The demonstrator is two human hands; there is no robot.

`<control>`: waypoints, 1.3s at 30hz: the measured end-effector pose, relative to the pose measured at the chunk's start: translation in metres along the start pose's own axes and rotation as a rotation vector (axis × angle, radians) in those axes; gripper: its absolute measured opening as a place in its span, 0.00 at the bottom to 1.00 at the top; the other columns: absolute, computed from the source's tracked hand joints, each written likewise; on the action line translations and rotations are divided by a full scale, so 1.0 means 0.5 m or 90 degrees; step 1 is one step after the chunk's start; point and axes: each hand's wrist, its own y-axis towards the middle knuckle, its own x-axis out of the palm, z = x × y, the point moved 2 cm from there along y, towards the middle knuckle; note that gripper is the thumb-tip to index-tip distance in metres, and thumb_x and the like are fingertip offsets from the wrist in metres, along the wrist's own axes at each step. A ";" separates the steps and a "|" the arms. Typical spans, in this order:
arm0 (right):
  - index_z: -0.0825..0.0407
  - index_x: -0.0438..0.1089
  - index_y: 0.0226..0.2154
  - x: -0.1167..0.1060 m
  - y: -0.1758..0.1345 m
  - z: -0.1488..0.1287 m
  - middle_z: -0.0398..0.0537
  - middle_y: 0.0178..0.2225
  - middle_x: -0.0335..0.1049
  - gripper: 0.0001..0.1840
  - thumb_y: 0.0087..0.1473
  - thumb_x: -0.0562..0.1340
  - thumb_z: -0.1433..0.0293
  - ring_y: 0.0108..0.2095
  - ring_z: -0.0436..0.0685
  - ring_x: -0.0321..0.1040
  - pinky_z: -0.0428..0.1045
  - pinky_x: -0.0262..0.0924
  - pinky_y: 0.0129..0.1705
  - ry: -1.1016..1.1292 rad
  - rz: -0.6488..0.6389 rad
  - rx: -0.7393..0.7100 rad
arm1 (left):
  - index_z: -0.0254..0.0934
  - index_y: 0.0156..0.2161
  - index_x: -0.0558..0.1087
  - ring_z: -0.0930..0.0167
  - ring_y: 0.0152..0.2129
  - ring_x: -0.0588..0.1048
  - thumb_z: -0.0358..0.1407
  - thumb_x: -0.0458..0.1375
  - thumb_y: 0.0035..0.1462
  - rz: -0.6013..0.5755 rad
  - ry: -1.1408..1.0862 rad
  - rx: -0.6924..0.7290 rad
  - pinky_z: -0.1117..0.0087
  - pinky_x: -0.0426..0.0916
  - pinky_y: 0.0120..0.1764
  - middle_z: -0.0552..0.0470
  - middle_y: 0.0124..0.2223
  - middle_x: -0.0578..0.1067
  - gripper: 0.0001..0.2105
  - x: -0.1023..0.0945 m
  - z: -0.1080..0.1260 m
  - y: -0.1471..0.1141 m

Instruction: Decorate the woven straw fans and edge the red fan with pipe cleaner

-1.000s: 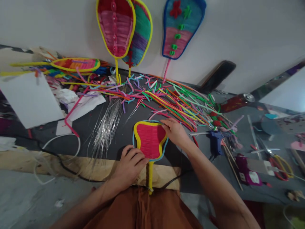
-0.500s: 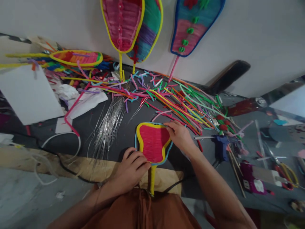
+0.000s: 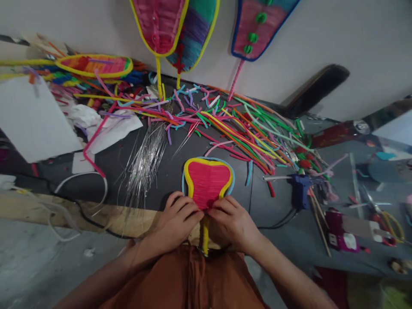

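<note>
A pink paddle-shaped fan (image 3: pixel 210 182) with a thick yellow border lies on the dark table in front of me, its yellow handle (image 3: pixel 205 240) pointing at my body. A light blue pipe cleaner (image 3: pixel 233 174) runs round the outside of the border. My left hand (image 3: pixel 178 221) is closed on the fan's lower left edge, fingertips pressing down. At the lower right edge, my right hand (image 3: pixel 236 221) pinches the rim close to the handle. Both hands' fingers hide the bottom of the border and that stretch of the blue pipe cleaner.
Beyond the fan spreads a heap of coloured pipe cleaners (image 3: pixel 238 133), with a bundle of silvery wires (image 3: pixel 144 159) to its left. On the right are a blue glue gun (image 3: pixel 301 191), a can (image 3: pixel 337 134) and scissors (image 3: pixel 391 225). Finished-looking fans (image 3: pixel 161 25) lean against the wall.
My right hand has moved from the fan's upper right corner down to its lower right edge. My left hand keeps its place. The view has tilted slightly downward.
</note>
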 end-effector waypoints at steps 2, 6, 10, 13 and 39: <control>0.54 0.71 0.39 0.013 -0.010 -0.005 0.50 0.35 0.69 0.10 0.57 0.56 0.77 0.37 0.55 0.61 0.51 0.62 0.39 0.008 0.007 0.026 | 0.39 0.39 0.72 0.68 0.39 0.67 0.28 0.52 0.59 -0.008 0.004 -0.011 0.57 0.56 0.51 0.54 0.36 0.74 0.08 -0.002 0.002 -0.001; 0.53 0.70 0.40 0.020 -0.016 -0.002 0.49 0.37 0.69 0.12 0.58 0.54 0.77 0.37 0.55 0.60 0.51 0.62 0.40 0.037 0.028 0.050 | 0.39 0.42 0.71 0.66 0.41 0.66 0.29 0.51 0.59 -0.034 0.008 -0.024 0.55 0.54 0.52 0.53 0.39 0.74 0.09 -0.005 0.003 -0.011; 0.52 0.70 0.40 0.021 -0.016 -0.002 0.49 0.37 0.68 0.13 0.58 0.53 0.77 0.37 0.56 0.60 0.52 0.62 0.40 0.049 0.052 0.027 | 0.38 0.44 0.72 0.66 0.42 0.66 0.29 0.52 0.59 -0.016 0.019 -0.044 0.55 0.54 0.52 0.52 0.39 0.74 0.10 -0.005 0.001 -0.026; 0.52 0.70 0.39 0.024 -0.015 -0.003 0.48 0.36 0.69 0.13 0.58 0.53 0.78 0.36 0.55 0.60 0.50 0.62 0.39 0.056 0.056 0.031 | 0.39 0.43 0.72 0.66 0.42 0.67 0.30 0.54 0.58 0.012 0.034 -0.046 0.57 0.56 0.52 0.51 0.39 0.74 0.09 0.000 -0.001 -0.033; 0.53 0.70 0.42 0.052 -0.034 -0.029 0.50 0.37 0.71 0.16 0.52 0.56 0.82 0.36 0.56 0.61 0.50 0.63 0.40 -0.096 0.124 0.044 | 0.40 0.38 0.74 0.65 0.39 0.68 0.33 0.54 0.57 0.105 0.128 -0.168 0.60 0.59 0.44 0.50 0.37 0.75 0.06 -0.009 -0.017 -0.038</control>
